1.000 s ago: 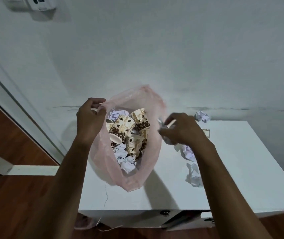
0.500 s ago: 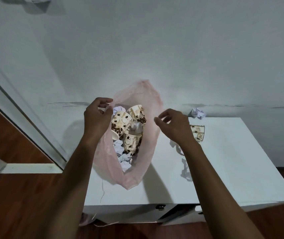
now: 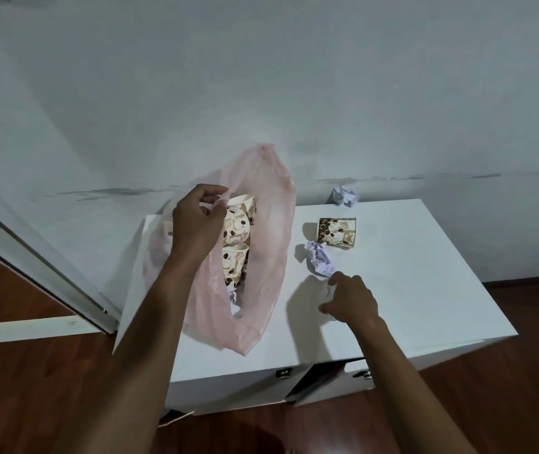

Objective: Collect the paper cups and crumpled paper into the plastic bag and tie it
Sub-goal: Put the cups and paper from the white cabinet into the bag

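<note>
Left hand (image 3: pixel 197 224), at frame centre-left, pinches the rim of a pink plastic bag (image 3: pixel 271 257), holding its mouth open; paper cups (image 3: pixel 236 235) and crumpled paper (image 3: pixel 232 299) lie inside. Right hand (image 3: pixel 351 299), lower centre-right, hovers with fingers loosely curled, fingertips touching a paper ball (image 3: pixel 320 258) on the white bench (image 3: pixel 425 273). Further right lie a tipped cup (image 3: pixel 337 231) and another paper ball (image 3: pixel 344 196).

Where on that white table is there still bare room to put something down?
The right half of the table is bare, beyond the paper cup. The near edge beside the right hand too. It's crowded around the plastic bag and crumpled paper.
</note>
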A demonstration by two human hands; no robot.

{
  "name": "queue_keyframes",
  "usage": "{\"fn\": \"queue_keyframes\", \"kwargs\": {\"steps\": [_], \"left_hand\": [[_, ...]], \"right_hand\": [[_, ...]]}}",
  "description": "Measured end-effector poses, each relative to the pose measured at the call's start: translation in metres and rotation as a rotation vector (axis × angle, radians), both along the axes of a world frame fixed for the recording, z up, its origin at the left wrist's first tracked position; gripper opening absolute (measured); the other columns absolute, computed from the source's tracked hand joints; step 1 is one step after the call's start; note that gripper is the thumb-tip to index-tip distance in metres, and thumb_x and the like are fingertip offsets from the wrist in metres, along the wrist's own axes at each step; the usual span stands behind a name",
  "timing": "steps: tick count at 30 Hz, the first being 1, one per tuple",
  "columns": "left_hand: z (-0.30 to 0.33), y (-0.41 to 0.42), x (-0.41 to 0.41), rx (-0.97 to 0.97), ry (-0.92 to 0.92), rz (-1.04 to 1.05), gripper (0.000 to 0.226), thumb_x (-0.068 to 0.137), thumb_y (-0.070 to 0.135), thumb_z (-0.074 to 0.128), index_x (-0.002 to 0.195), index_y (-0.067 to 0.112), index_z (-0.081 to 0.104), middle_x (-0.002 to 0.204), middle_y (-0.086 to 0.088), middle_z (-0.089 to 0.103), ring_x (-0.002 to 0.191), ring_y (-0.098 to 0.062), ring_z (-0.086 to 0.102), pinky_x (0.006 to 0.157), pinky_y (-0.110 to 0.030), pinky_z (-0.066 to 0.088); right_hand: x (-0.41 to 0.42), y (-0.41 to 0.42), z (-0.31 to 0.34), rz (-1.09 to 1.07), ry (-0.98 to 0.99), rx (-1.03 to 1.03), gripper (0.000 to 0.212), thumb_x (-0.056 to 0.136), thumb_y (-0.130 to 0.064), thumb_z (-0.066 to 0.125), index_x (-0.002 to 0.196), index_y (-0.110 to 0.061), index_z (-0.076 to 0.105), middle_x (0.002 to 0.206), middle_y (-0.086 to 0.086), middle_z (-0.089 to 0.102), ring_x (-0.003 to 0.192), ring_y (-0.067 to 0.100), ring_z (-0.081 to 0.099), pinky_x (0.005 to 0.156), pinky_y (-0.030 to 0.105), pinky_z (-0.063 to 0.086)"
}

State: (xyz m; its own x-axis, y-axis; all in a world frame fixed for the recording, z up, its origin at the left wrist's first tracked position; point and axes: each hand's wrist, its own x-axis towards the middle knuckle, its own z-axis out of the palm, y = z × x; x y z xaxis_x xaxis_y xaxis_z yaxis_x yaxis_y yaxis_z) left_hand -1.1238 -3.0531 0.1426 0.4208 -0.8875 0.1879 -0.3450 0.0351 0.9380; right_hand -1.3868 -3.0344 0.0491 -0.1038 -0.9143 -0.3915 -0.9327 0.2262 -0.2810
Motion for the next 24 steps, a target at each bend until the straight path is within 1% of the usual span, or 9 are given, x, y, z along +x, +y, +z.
{"fn": "queue_keyframes", "kwargs": {"steps": [3, 6, 10, 12, 14, 17, 20, 22, 24], "left_hand": [[-0.002, 0.002, -0.007, 0.000, 0.020, -0.021, 0.010, 0.090, 0.021, 0.066, 0.099, 0.024, 0.071, 0.093, 0.005, 0.069, 0.081, -0.017, 0.070, 0.072, -0.022, 0.049], [0.002, 0.005, -0.005, -0.015, 0.033, 0.022, 0.011, 0.090, 0.019, 0.066, 0.099, 0.024, 0.071, 0.091, 0.008, 0.068, 0.074, -0.004, 0.066, 0.068, -0.014, 0.048], [0.007, 0.010, 0.016, -0.038, 0.033, 0.142, 0.016, 0.088, 0.018, 0.066, 0.102, 0.022, 0.072, 0.094, 0.007, 0.070, 0.069, 0.004, 0.063, 0.065, -0.012, 0.049], [0.012, 0.014, 0.029, -0.050, 0.024, 0.198, 0.019, 0.087, 0.016, 0.064, 0.102, 0.023, 0.073, 0.095, 0.007, 0.069, 0.066, 0.007, 0.060, 0.067, -0.015, 0.049], [0.018, 0.020, 0.040, -0.061, 0.008, 0.225, 0.021, 0.086, 0.013, 0.061, 0.102, 0.023, 0.072, 0.096, 0.007, 0.068, 0.066, 0.010, 0.059, 0.067, -0.013, 0.048], [0.024, 0.028, 0.052, -0.056, 0.008, 0.255, 0.023, 0.087, 0.014, 0.060, 0.101, 0.027, 0.071, 0.097, 0.008, 0.067, 0.071, 0.011, 0.059, 0.072, -0.017, 0.050], [0.027, 0.031, 0.059, -0.058, 0.006, 0.247, 0.023, 0.088, 0.013, 0.060, 0.103, 0.027, 0.071, 0.097, 0.009, 0.066, 0.071, 0.004, 0.060, 0.071, -0.027, 0.053], [0.029, 0.030, 0.062, -0.059, -0.001, 0.230, 0.022, 0.089, 0.013, 0.060, 0.104, 0.026, 0.070, 0.095, 0.010, 0.065, 0.064, 0.000, 0.059, 0.064, -0.028, 0.052], [0.031, 0.026, 0.065, -0.057, -0.010, 0.219, 0.022, 0.090, 0.013, 0.060, 0.104, 0.026, 0.070, 0.095, 0.011, 0.065, 0.064, -0.006, 0.060, 0.061, -0.027, 0.051]], "right_hand": [[-0.006, 0.005, -0.011, 0.008, -0.083, -0.082, 0.039, 0.071, -0.017, 0.073, 0.109, -0.018, 0.063, 0.105, 0.003, 0.066, 0.106, 0.023, 0.061, 0.077, 0.026, 0.044], [-0.011, 0.008, -0.003, -0.038, -0.259, -0.132, 0.026, 0.065, -0.014, 0.077, 0.090, -0.018, 0.071, 0.085, -0.002, 0.067, 0.092, 0.020, 0.067, 0.065, 0.019, 0.043], [0.000, 0.010, 0.042, -0.034, -0.463, -0.300, 0.017, 0.068, -0.020, 0.079, 0.083, -0.020, 0.072, 0.081, -0.009, 0.070, 0.079, 0.006, 0.066, 0.061, 0.002, 0.036], [0.019, 0.012, 0.069, -0.020, -0.585, -0.370, 0.016, 0.068, -0.020, 0.080, 0.080, -0.023, 0.070, 0.078, -0.015, 0.068, 0.069, -0.005, 0.061, 0.060, 0.002, 0.039], [0.046, 0.009, 0.087, 0.010, -0.688, -0.399, 0.018, 0.065, -0.021, 0.081, 0.079, -0.023, 0.068, 0.079, -0.013, 0.069, 0.066, -0.005, 0.060, 0.060, 0.005, 0.043], [0.094, -0.007, 0.103, 0.070, -0.746, -0.416, 0.019, 0.068, -0.026, 0.080, 0.083, -0.019, 0.070, 0.084, -0.008, 0.072, 0.078, 0.004, 0.067, 0.068, 0.017, 0.048], [0.139, -0.035, 0.117, 0.115, -0.764, -0.431, 0.029, 0.077, -0.033, 0.077, 0.095, -0.012, 0.071, 0.102, -0.001, 0.072, 0.096, 0.013, 0.066, 0.069, 0.015, 0.041], [0.160, -0.049, 0.126, 0.244, -0.727, -0.343, 0.044, 0.084, -0.046, 0.070, 0.115, -0.016, 0.070, 0.125, -0.001, 0.066, 0.115, 0.014, 0.060, 0.084, 0.018, 0.037], [0.168, -0.055, 0.131, 0.315, -0.750, -0.272, 0.049, 0.088, -0.054, 0.062, 0.126, -0.024, 0.065, 0.137, -0.006, 0.059, 0.122, 0.013, 0.056, 0.096, 0.023, 0.036]]}}
